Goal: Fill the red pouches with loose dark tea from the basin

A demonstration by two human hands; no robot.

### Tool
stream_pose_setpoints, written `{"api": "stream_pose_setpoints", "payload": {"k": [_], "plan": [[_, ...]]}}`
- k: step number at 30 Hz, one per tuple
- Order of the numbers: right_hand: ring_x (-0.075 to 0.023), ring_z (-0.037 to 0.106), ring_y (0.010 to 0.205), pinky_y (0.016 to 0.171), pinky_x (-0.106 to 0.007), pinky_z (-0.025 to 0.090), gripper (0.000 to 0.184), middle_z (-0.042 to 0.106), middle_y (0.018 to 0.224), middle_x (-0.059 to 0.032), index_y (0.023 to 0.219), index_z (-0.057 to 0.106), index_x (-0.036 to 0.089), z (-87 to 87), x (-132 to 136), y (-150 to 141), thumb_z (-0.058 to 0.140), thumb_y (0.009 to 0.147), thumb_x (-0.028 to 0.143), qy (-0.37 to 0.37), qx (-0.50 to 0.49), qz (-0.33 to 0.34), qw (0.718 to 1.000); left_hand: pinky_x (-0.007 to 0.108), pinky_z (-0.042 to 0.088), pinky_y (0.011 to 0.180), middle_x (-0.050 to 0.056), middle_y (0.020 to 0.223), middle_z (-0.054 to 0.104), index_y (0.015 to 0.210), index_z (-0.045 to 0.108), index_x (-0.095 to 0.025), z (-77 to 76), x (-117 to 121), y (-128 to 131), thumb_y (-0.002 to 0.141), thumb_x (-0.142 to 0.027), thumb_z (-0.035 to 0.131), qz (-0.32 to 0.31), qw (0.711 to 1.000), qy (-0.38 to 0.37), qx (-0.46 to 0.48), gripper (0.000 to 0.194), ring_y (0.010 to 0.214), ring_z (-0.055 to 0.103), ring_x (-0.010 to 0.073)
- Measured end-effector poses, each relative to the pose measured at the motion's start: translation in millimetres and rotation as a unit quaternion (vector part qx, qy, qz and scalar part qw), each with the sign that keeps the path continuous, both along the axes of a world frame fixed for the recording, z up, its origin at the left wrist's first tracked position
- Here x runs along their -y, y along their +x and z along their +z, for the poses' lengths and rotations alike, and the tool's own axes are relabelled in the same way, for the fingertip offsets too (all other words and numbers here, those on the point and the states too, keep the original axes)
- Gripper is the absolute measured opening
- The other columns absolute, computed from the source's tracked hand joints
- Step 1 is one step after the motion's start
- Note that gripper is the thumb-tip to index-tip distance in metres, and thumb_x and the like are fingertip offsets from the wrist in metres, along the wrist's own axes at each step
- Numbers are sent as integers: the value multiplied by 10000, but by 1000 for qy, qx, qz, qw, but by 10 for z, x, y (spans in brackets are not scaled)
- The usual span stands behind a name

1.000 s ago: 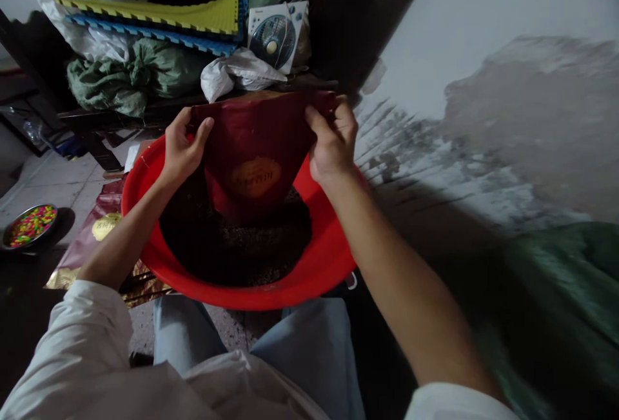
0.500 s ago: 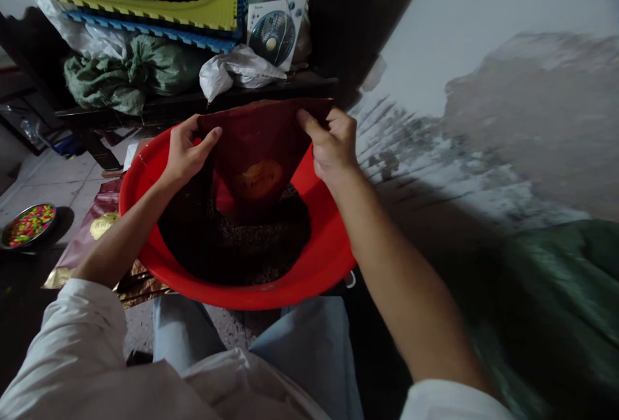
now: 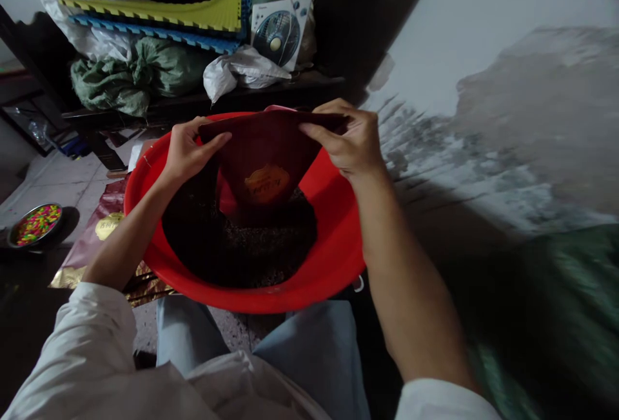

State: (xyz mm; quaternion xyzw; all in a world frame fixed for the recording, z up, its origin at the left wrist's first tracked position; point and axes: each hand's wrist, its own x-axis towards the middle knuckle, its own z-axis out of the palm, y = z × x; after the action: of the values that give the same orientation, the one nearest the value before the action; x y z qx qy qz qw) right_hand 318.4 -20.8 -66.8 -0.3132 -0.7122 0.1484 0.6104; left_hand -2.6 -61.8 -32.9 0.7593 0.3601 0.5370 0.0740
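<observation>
Your left hand (image 3: 186, 154) and right hand (image 3: 360, 142) pinch the maroon bag (image 3: 264, 149) by its top, above dark contents in the red basin (image 3: 336, 233); moving it likely calls for even grip.

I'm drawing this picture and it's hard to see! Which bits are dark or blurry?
In the head view: dim light overall; dark grains inside the red tub almost melt into black; the dark red bag's gold label is too blurry to read; a shadow sits beside the metal bowl.
</observation>
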Motion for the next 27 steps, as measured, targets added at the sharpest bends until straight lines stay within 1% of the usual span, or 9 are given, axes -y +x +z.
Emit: {"api": "stream_pose_setpoints", "payload": {"k": [3, 5, 8, 11, 14, 16, 19, 23, 27], "plan": [[-295, 735, 1042, 977, -519, 599, 291, 740, 1033, -71, 929, 761, 295, 76, 92, 10, 819, 931, 580, 19, 26, -5, 999, 352, 582, 806, 35, 824, 688, 872, 715, -209, 23, 11, -30, 919, -544, 864, 31, 999, 29, -31, 370, 799, 649, 194], [-304, 726, 1079, 1020, -542, 583, 249, 742, 1054, -71, 934, 752, 295, 117, 145, -1, 797, 957, 539, 23, 54, -14, 998, 397, 591, 894, 48, 874, 701, 902, 721, -209, 39, 15, -44, 940, -467, 837, 46, 996, 50, -62, 285, 882, 668, 224], [-324, 703, 1125, 1083, -578, 541, 205, 764, 1073, -77, 955, 761, 302, 176, 235, -17, 753, 1005, 500, 28, 121, -69, 990, 488, 565, 1031, 69, 947, 712, 972, 735, -217, 64, 40, -41, 969, -378, 775, 64, 988, 77, -121, 165, 1055, 673, 286], [-359, 671, 1180, 1137, -633, 464, 176, 784, 1121, -110, 1013, 789, 311, 224, 349, -62, 678, 1066, 437, 58, 190, -142, 970, 567, 516, 1103, 82, 1021, 729, 1014, 743, -234, 83, 101, -3, 999, -338, 715, 88, 975, 97, -180, 108, 1155, 662, 329], [-380, 654, 1224, 1163, -691, 393, 205, 785, 1163, -114, 1090, 795, 287, 247, 469, -173, 600, 1098, 350, 92, 245, -186, 947, 598, 487, 1122, 86, 1072, 749, 1013, 746, -244, 76, 170, 70, 1035, -352, 680, 101, 966, 114, -207, 129, 1172, 673, 343], [-374, 656, 1223, 1162, -701, 381, 238, 781, 1176, -103, 1114, 789, 268, 246, 531, -264, 552, 1103, 287, 103, 276, -192, 936, 606, 481, 1121, 88, 1089, 758, 1018, 751, -243, 47, 203, 132, 1062, -376, 656, 100, 965, 122, -209, 169, 1169, 683, 343], [-359, 659, 1213, 1173, -694, 369, 286, 783, 1155, -92, 1115, 786, 262, 234, 578, -365, 502, 1103, 230, 111, 311, -179, 927, 601, 484, 1116, 89, 1086, 767, 1031, 759, -241, -24, 223, 223, 1100, -407, 610, 93, 964, 128, -214, 233, 1150, 693, 327], [-347, 665, 1206, 1199, -684, 347, 323, 788, 1113, -73, 1112, 785, 279, 231, 599, -417, 467, 1114, 220, 109, 330, -168, 922, 575, 502, 1097, 93, 1069, 772, 1042, 756, -237, -106, 208, 285, 1145, -397, 516, 89, 960, 132, -232, 306, 1121, 694, 298], [-349, 661, 1221, 1192, -660, 358, 310, 788, 1183, -75, 1123, 778, 281, 245, 645, -480, 469, 1131, 267, 102, 327, -182, 922, 549, 515, 1072, 124, 1076, 766, 1050, 739, -219, -131, 184, 283, 1144, -413, 511, 92, 955, 137, -247, 314, 1139, 695, 313]]}}
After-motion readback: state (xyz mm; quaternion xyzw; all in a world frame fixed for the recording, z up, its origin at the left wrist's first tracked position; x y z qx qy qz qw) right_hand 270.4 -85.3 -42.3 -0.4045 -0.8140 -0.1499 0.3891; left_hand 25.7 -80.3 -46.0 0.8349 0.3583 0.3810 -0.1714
